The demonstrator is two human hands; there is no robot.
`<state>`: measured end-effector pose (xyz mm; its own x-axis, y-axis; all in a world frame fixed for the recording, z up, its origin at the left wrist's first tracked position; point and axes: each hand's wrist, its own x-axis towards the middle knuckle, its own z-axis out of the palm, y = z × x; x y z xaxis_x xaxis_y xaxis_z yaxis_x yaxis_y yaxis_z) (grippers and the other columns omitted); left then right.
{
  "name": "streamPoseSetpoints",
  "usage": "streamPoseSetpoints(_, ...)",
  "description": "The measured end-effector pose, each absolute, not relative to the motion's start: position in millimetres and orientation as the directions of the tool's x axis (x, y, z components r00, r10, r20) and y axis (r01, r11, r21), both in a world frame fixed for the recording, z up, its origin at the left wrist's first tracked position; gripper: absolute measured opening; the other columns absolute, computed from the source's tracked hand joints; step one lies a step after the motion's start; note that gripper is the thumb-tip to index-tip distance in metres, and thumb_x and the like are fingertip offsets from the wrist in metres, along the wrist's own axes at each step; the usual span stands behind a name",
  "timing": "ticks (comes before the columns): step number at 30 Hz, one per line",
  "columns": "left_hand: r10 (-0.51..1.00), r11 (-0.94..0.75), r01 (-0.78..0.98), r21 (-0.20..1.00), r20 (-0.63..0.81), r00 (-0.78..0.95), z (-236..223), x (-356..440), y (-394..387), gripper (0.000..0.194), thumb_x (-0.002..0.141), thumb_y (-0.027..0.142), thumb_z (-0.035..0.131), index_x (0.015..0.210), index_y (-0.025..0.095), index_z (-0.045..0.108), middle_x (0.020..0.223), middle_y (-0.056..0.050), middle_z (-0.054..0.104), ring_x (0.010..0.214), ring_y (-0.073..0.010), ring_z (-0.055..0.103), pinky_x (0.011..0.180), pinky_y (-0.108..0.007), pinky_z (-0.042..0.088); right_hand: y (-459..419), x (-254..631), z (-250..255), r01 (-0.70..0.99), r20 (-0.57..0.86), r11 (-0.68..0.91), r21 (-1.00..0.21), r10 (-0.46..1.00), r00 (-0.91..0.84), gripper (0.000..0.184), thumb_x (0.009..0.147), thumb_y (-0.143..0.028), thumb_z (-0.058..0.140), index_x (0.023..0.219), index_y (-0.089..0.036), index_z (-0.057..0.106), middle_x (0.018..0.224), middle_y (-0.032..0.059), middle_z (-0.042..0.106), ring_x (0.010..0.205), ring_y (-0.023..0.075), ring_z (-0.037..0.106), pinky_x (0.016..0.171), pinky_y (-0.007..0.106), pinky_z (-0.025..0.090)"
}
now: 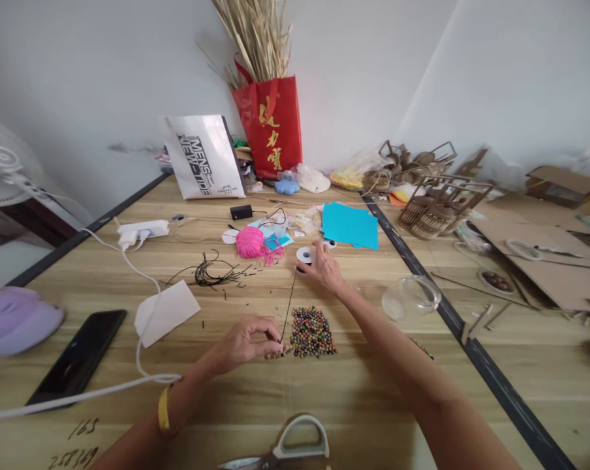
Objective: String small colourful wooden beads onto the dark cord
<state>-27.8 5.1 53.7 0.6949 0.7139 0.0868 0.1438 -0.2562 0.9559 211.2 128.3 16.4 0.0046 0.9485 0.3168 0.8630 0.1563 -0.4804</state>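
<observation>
My left hand (243, 343) is closed in a pinch on a thin dark cord (289, 305), just left of a pile of small coloured beads (312, 331). A short row of strung beads (275, 354) lies under its fingertips. The cord runs up the wooden table (354, 405) to a white spool (305, 256). My right hand (326, 264) rests on that spool with fingers curled over it. A yellow band sits on my left wrist.
Scissors (290, 450) lie at the near edge. A black phone (77, 359), white cable (104, 390) and paper sit at the left. Pink yarn (250, 242), dark cord scraps (211, 273), blue paper (350, 225), a clear jar (411, 297), bags and woven baskets (436, 205) fill the back.
</observation>
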Motion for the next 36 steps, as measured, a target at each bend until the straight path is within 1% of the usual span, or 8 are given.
streamPoseSetpoints(4, 0.621, -0.270, 0.189, 0.944, 0.020, 0.784, 60, -35, 4, 0.023, 0.081, 0.035, 0.064, 0.073, 0.013, 0.065, 0.072, -0.003, 0.064, 0.070, -0.0119, 0.057, 0.068, -0.023, 0.044, 143, 229, 16, 0.796, 0.302, 0.323, -0.512, 0.935, -0.185, 0.046, 0.079, -0.036, 0.060, 0.119, -0.019, 0.048, 0.109, 0.0111, 0.056, 0.089, 0.0248, 0.060, 0.076, 0.039, 0.049)
streamPoseSetpoints(10, 0.467, -0.179, 0.118, 0.977, -0.022, 0.884, 70, -44, 2, 0.023, 0.078, 0.036, 0.067, 0.070, 0.014, 0.065, 0.071, -0.004, 0.067, 0.070, -0.0127, 0.060, 0.069, -0.024, 0.046, 154, 267, 19, 0.751, 0.303, 0.377, -0.542, 0.921, -0.244, 0.061, 0.072, -0.005, 0.045, 0.131, -0.020, 0.041, 0.120, 0.0107, 0.054, 0.094, 0.0176, 0.060, 0.077, 0.030, 0.051)
streamPoseSetpoints(14, 0.406, -0.109, 0.042, 0.993, 0.006, 0.914, 75, -47, -3, 0.027, 0.078, 0.040, 0.067, 0.068, 0.015, 0.064, 0.071, -0.006, 0.067, 0.071, -0.0147, 0.062, 0.068, -0.025, 0.047, 151, 269, 28, 0.760, 0.310, 0.337, -0.556, 0.932, -0.186, 0.058, 0.077, -0.016, 0.049, 0.133, -0.019, 0.039, 0.119, 0.0121, 0.054, 0.092, 0.0194, 0.062, 0.078, 0.035, 0.051)
streamPoseSetpoints(17, 0.378, -0.071, 0.010, 0.997, 0.018, 0.926, 79, -44, -8, 0.030, 0.078, 0.042, 0.066, 0.066, 0.015, 0.064, 0.071, -0.008, 0.068, 0.073, -0.0170, 0.063, 0.070, -0.028, 0.049, 143, 252, 39, 0.791, 0.279, 0.266, -0.552, 0.952, -0.126, 0.055, 0.082, -0.041, 0.056, 0.129, -0.018, 0.042, 0.112, 0.0122, 0.057, 0.089, 0.0214, 0.062, 0.077, 0.035, 0.051)
streamPoseSetpoints(20, 0.355, -0.063, 0.007, 0.998, 0.016, 0.935, 85, -39, -13, 0.029, 0.079, 0.042, 0.066, 0.066, 0.016, 0.065, 0.072, -0.010, 0.070, 0.075, -0.0182, 0.064, 0.072, -0.029, 0.050, 133, 230, 47, 0.899, 0.251, 0.184, -0.397, 0.964, -0.087, 0.063, 0.077, -0.061, 0.057, 0.123, -0.019, 0.049, 0.113, 0.0147, 0.057, 0.097, 0.0291, 0.060, 0.081, 0.043, 0.047)
streamPoseSetpoints(24, 0.271, -0.102, 0.006, 0.995, 0.022, 0.962, 93, -37, -19, 0.027, 0.080, 0.040, 0.064, 0.065, 0.018, 0.065, 0.072, -0.010, 0.071, 0.076, -0.0192, 0.066, 0.077, -0.030, 0.050, 132, 219, 52, 0.917, 0.143, 0.172, -0.359, 0.981, -0.128, 0.056, 0.079, -0.057, 0.056, 0.116, -0.015, 0.053, 0.106, 0.0162, 0.062, 0.099, 0.0316, 0.059, 0.082, 0.042, 0.045)
streamPoseSetpoints(30, 0.164, -0.078, -0.073, 0.994, 0.085, 0.983, 94, -42, -26, 0.033, 0.081, 0.044, 0.060, 0.061, 0.019, 0.060, 0.068, -0.009, 0.070, 0.073, -0.0196, 0.067, 0.074, -0.029, 0.052, 153, 258, 57, 0.882, 0.084, 0.241, -0.405, 0.970, -0.227, 0.059, 0.076, -0.027, 0.063, 0.132, -0.021, 0.044, 0.118, 0.0095, 0.060, 0.098, 0.0225, 0.061, 0.080, 0.031, 0.047)
streamPoseSetpoints(36, 0.110, -0.032, -0.124, 0.992, 0.126, 0.986, 88, -37, -24, 0.033, 0.081, 0.045, 0.060, 0.060, 0.020, 0.057, 0.065, -0.010, 0.069, 0.074, -0.0197, 0.068, 0.073, -0.027, 0.053, 157, 270, 54, 0.911, 0.081, 0.163, -0.378, 0.986, -0.143, 0.060, 0.082, -0.055, 0.055, 0.131, -0.021, 0.045, 0.117, 0.0129, 0.058, 0.102, 0.0277, 0.059, 0.083, 0.037, 0.046)
